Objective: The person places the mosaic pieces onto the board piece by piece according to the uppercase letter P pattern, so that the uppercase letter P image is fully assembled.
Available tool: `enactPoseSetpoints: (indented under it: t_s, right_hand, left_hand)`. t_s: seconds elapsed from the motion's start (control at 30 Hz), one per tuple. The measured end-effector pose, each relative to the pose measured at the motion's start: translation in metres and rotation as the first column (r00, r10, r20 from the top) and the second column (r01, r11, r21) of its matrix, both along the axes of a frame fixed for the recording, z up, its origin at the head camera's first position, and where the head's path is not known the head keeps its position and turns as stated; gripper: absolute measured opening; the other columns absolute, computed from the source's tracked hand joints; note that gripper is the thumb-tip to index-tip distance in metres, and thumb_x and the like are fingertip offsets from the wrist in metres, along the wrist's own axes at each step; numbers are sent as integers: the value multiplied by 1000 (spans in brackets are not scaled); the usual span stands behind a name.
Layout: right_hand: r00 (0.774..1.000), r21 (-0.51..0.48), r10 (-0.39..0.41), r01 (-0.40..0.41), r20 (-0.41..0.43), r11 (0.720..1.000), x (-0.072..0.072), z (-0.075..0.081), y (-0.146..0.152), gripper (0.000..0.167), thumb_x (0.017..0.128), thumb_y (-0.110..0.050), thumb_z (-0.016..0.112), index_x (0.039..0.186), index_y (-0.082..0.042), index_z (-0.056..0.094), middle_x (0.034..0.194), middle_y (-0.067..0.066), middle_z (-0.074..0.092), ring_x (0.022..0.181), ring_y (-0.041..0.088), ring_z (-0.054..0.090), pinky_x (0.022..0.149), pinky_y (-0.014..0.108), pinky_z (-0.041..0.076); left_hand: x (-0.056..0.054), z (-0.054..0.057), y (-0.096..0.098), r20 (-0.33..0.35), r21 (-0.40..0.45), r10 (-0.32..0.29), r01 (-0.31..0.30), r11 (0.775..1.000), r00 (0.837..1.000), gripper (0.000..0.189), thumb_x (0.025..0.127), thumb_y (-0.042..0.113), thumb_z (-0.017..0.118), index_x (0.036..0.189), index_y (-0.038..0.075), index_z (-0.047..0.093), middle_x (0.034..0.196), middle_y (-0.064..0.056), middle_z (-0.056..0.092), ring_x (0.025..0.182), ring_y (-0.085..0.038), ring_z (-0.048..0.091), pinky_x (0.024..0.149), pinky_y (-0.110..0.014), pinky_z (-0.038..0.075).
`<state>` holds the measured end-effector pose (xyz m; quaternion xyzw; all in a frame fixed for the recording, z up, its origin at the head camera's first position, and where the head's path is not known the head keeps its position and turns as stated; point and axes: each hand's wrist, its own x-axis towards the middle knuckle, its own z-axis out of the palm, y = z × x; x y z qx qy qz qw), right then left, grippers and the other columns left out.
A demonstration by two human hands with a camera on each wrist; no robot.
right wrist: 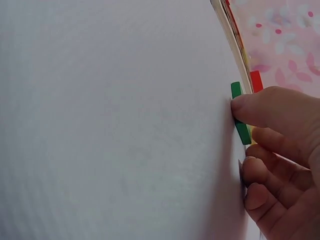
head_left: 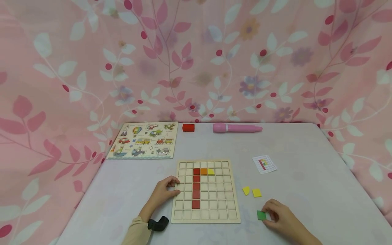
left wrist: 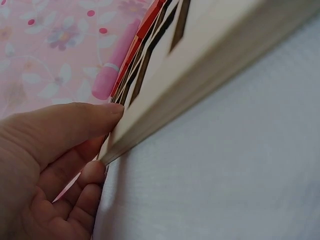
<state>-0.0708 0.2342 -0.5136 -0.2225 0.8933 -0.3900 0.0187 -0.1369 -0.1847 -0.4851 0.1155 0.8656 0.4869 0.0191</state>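
Observation:
A wooden grid board [head_left: 213, 214] lies on the table, with a column of red square tiles [head_left: 196, 194], an orange tile [head_left: 203, 171] and a yellow curved-edge tile [head_left: 211, 172] in its cells. At the board's left edge my left hand [head_left: 160, 194] grips the rim; the left wrist view has the thumb on the upper edge and fingers against the side. My right hand [head_left: 283, 217] pinches a green square tile [head_left: 261, 215], right of the board. In the right wrist view the green tile [right wrist: 242, 131] is tilted on edge under the thumb.
Two yellow tiles, one curved [head_left: 246, 191] and one square [head_left: 256, 193], lie between board and right hand. A small pattern card [head_left: 264, 164] lies behind them. Along the back are a vehicle puzzle board [head_left: 144, 140], a red block [head_left: 188, 128] and a pink marker-shaped object [head_left: 237, 128].

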Motion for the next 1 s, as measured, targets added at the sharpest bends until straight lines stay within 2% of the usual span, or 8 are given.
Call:
enactPoseSetpoints:
  t_s: [0.1, 0.3, 0.4, 0.5, 0.73, 0.8, 0.83, 1.0]
  right_hand:
    - [999, -3, 12, -12, -39, 1000, -1, -1, -1, 30, 67, -7, 76, 92, -11, 61, 80, -12, 46, 61, 2, 42, 50, 18, 37]
    - [997, 12, 52, -51, -63, 999, -2, 2, -3, 25, 67, -2, 74, 87, -11, 64, 84, -10, 47, 63, 2, 42, 51, 18, 38]
    - [997, 21, 52, -51, -64, 998, -2, 3, -5, 26, 65, 0, 73, 86, -12, 63, 82, -11, 47, 63, 2, 42, 51, 18, 38]
    - [993, 14, 43, -42, -107, 999, -3, 2, -5, 28, 63, 2, 74, 85, -11, 63, 80, -12, 47, 62, 1, 43, 50, 18, 39]
    - [961, -76, 47, -70, -273, 995, -12, 6, -2, 37, 55, 9, 74, 85, -9, 63, 81, -9, 51, 61, 3, 47, 50, 17, 40]
    - [956, -94, 46, -77, -290, 993, -16, 12, -3, 38, 55, 10, 73, 86, -9, 63, 81, -8, 52, 61, 4, 47, 50, 17, 41]
    - [955, -101, 41, -74, -295, 992, -19, 15, -5, 39, 55, 10, 74, 86, -10, 63, 81, -8, 52, 61, 5, 47, 50, 17, 41]
    - [927, -135, 31, -87, -373, 987, -36, 31, -19, 39, 54, 10, 73, 86, -9, 64, 80, -7, 53, 61, 6, 48, 53, 15, 39]
  left_hand:
    - [0, -2, 0, -5, 2, 5, -5, 1000, 1000, 25, 70, -5, 72, 91, 0, 59, 78, -11, 52, 75, -30, 47, 69, -39, 38]
    - [-10, -32, -8, -8, -7, 26, -26, 1000, 1000, 28, 69, 2, 75, 92, 6, 60, 78, -3, 51, 74, -22, 46, 68, -36, 38]
    - [-13, -37, -10, -2, -10, 24, -24, 1000, 1000, 29, 68, 5, 77, 91, 9, 60, 78, 0, 51, 74, -19, 46, 68, -33, 39]
    - [-12, -36, -10, 7, 3, 21, -21, 1000, 1000, 29, 68, 4, 76, 91, 9, 61, 78, -2, 52, 75, -21, 47, 69, -37, 39]
    - [1, -2, 1, -16, 4, 0, 0, 1000, 1000, 25, 70, -5, 72, 91, -1, 59, 78, -11, 52, 74, -30, 47, 68, -38, 38]
    - [1, 0, 2, -12, 6, 2, -2, 1000, 1000, 25, 70, -5, 72, 92, -1, 59, 79, -11, 52, 75, -30, 47, 69, -38, 39]
    - [1, 0, 2, -13, 7, 2, -2, 1000, 1000, 25, 70, -5, 72, 92, -1, 59, 79, -11, 53, 75, -30, 48, 69, -38, 39]
    - [-9, -26, -7, -12, 3, 8, -8, 1000, 1000, 27, 69, 2, 75, 92, 6, 60, 79, -4, 53, 75, -23, 48, 69, -35, 39]
